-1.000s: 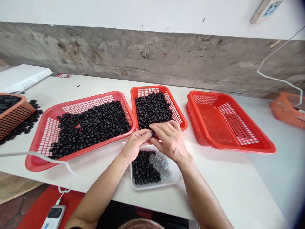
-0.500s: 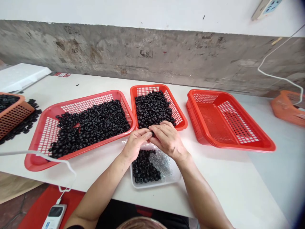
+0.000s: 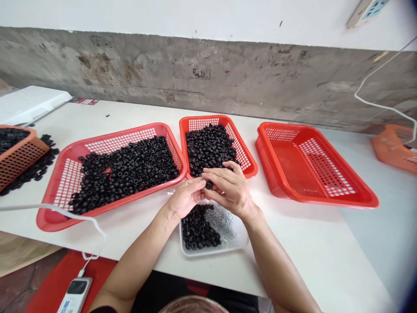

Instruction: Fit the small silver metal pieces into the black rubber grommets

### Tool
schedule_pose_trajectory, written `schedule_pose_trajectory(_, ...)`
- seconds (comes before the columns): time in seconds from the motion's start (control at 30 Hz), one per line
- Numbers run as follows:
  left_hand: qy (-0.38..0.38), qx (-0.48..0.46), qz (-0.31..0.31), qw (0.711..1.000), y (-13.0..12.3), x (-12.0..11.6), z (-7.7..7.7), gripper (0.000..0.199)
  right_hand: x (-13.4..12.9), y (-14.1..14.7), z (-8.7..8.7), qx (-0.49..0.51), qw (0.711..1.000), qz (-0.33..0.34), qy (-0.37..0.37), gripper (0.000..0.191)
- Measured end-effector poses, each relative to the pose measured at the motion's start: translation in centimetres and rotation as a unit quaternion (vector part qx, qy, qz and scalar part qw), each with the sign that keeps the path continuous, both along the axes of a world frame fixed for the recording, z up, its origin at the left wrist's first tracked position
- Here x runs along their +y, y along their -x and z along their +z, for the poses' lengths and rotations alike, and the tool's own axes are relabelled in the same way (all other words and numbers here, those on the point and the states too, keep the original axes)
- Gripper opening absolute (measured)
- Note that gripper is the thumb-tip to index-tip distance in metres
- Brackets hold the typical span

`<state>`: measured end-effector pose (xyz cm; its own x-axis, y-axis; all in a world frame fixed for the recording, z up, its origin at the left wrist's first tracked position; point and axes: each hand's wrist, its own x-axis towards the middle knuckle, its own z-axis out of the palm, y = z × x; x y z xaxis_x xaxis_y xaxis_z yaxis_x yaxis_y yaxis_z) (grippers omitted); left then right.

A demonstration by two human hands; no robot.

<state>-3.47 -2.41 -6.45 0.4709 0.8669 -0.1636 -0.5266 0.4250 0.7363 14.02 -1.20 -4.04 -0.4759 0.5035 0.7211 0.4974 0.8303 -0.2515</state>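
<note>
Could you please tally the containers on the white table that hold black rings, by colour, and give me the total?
Red baskets: 2
Orange baskets: 1
White trays: 1
Total: 4

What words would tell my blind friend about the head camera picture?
The left hand and right hand hold a small black ring above a white tray of more rings and silvery bits, beside a red basket piled with rings.
</note>
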Motion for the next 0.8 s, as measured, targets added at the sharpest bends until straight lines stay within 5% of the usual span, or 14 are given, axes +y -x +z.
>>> schedule_pose_trajectory(0.43,-0.062,0.036,0.012,0.997,-0.17,-0.26,0.31,0.031,-0.22,-0.18,0.39,-0.044,0.998,-0.037,-0.036,0.021)
schedule_pose_trajectory(0.8,-0.099,0.107,0.106,0.984,-0.83,-0.44,0.66,0.031,-0.23,-0.21,0.25,-0.089,0.992,-0.039,-0.077,0.022)
